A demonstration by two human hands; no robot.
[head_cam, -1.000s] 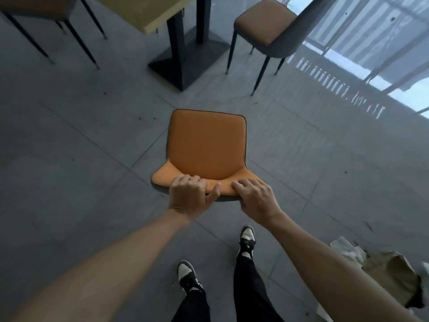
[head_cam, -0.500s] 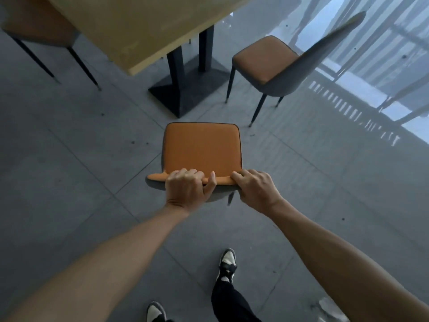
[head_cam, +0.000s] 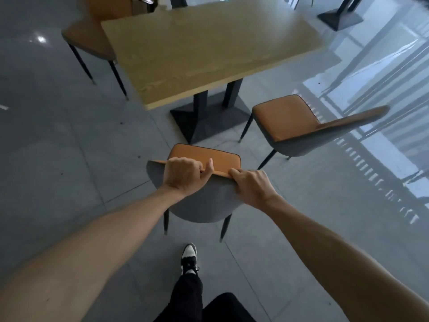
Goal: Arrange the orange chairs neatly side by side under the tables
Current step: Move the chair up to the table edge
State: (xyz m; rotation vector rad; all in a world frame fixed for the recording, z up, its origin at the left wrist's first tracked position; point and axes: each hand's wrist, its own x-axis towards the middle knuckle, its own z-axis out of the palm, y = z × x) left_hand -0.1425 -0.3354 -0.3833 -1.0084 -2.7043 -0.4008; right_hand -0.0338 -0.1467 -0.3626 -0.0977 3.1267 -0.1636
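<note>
I see my left hand [head_cam: 183, 176] and right hand [head_cam: 250, 185], fingers curled, gripping the backrest of an orange-seated, grey-backed chair [head_cam: 206, 156] just short of the wooden counter [head_cam: 209, 47], with two more orange chairs [head_cam: 297, 124] flanking it.

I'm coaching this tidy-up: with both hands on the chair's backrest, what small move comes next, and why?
Probably push the held chair forward toward the table. Both hands, left and right, grip its backrest top, its seat lies short of the table edge, and the second chair stands to its right.
</note>
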